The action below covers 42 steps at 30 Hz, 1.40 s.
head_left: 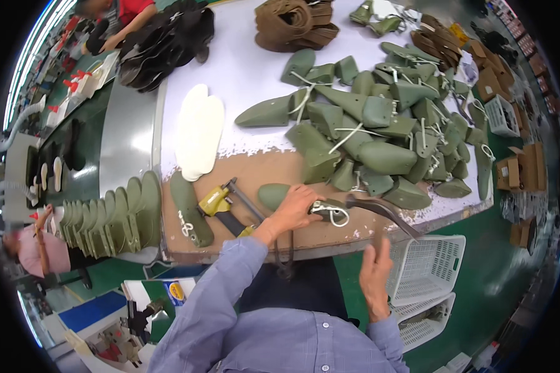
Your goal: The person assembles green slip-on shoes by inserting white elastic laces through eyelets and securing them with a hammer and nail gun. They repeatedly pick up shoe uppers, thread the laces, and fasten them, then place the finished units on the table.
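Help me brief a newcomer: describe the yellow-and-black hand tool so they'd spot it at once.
Find the big worktable, then the left end of its bare brown near side. The hand tool lies just right of a green shoe last. Its yellow-and-black body sets it apart from that green neighbour.

Far edge: a coiled brown bundle [292,28] sits near the middle, a black heap [162,50] at the left corner.
Far right: brown strips [434,40] lie near a cardboard box [493,73].
Floor crates: one white crate [426,264] stands just beside a second white basket [447,320], both right of the table.
Farther right: an open brown carton [530,165].
People: someone in a red top [137,9] is beside the black heap; someone in pink [34,252] is at far left.
Lower left: a yellow-and-blue packet [175,292].
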Tool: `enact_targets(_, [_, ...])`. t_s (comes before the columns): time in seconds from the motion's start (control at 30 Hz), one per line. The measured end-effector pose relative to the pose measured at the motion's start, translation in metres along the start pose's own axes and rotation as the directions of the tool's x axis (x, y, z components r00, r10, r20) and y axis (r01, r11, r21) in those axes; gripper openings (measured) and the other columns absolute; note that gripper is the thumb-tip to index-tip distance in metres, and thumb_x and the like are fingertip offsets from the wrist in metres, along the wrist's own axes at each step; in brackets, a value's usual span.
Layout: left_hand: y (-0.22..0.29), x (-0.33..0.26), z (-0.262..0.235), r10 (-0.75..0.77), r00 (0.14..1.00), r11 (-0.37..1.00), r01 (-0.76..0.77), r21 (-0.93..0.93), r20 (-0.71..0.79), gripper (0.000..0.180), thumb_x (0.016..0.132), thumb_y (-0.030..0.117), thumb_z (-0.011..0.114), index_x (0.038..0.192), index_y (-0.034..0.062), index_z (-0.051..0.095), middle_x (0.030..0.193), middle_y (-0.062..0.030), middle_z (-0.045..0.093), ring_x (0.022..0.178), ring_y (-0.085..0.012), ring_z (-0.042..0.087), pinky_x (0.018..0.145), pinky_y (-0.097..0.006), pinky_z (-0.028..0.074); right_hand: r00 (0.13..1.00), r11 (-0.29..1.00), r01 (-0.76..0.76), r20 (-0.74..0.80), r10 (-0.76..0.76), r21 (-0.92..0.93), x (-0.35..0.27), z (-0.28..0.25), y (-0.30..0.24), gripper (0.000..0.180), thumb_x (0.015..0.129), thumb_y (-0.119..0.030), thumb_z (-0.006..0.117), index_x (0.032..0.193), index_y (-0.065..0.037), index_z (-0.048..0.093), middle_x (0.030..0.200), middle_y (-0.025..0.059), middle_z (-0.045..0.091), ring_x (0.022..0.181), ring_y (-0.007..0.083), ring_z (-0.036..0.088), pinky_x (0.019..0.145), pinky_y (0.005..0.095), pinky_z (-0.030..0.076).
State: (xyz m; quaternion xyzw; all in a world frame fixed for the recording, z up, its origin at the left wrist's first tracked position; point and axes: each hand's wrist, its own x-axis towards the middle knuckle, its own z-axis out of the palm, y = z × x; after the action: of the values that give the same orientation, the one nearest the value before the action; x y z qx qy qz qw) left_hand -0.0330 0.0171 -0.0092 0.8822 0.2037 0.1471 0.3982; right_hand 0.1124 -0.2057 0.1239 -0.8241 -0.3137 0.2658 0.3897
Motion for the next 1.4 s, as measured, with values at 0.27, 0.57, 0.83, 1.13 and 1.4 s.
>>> enact_targets(0.27, [-0.004,-0.003,0.003,-0.014,1.000,0.996,0.016,0.090,-0.019,0.057,0.070,0.033,0.090,0.119,0.0128,0.066,0.111,-0.0126,0.068,0.113,-0.0332,0.060,0.098,-0.047,0.044,0.974,0.952,0.203,-0.056,-0.221,-0.227,0.012,0.024,0.039,0.043,0.102,-0.008,0.057,0.143,0.003,0.050,0.127,0.0290,0.065,0.112,0.0381,0.069,0.093,0.0419,0.053])
enact_targets(0.57, [0.054,-0.032,-0.085,-0.520,0.839,0.395,0.070,-0.916,-0.160,0.054,0.087,0.023,0.083,0.131,-0.0002,0.061,0.117,-0.0057,0.069,0.106,-0.0138,0.062,0.093,-0.033,0.051,0.972,0.877,0.184,-0.050,-0.229,-0.443,0.000,-0.004,0.113,0.038,0.100,-0.007,0.061,0.137,0.000,0.056,0.118,0.0237,0.067,0.106,0.0417,0.066,0.091,0.0440,0.051])
enact_targets(0.83, [0.083,-0.165,-0.217,-0.362,0.859,0.836,0.127,-0.533,-0.363,0.057,0.073,0.000,0.084,0.126,0.0029,0.065,0.127,-0.0094,0.070,0.121,-0.0234,0.063,0.109,-0.039,0.048,0.652,0.544,0.744,0.240,-0.720,-0.387,0.000,0.116,0.016,0.033,0.079,-0.008,0.073,0.112,-0.007,0.069,0.096,0.0173,0.065,0.092,0.0384,0.063,0.079,0.0490,0.050])
enact_targets(1.13, [0.031,-0.197,-0.207,-0.015,0.982,0.957,-0.040,0.287,0.187,0.053,0.070,0.016,0.085,0.118,0.0088,0.063,0.117,-0.0104,0.067,0.117,-0.0314,0.061,0.117,-0.050,0.040,0.489,0.412,0.870,0.571,-0.659,-0.270,0.006,0.260,-0.015,0.042,0.086,-0.025,0.069,0.128,-0.018,0.067,0.129,0.0159,0.061,0.128,0.0339,0.054,0.104,0.0501,0.041])
enact_targets(1.4, [-0.015,-0.217,-0.203,-0.025,0.961,0.847,-0.126,0.516,0.276,0.034,0.072,0.015,0.073,0.104,0.0134,0.065,0.103,-0.0035,0.066,0.113,-0.0238,0.061,0.115,-0.042,0.039,0.679,0.561,0.733,0.367,-0.636,-0.385,0.057,0.199,0.024,0.046,0.092,-0.020,0.068,0.137,-0.025,0.061,0.135,0.0180,0.060,0.136,0.0360,0.050,0.115,0.0508,0.037])
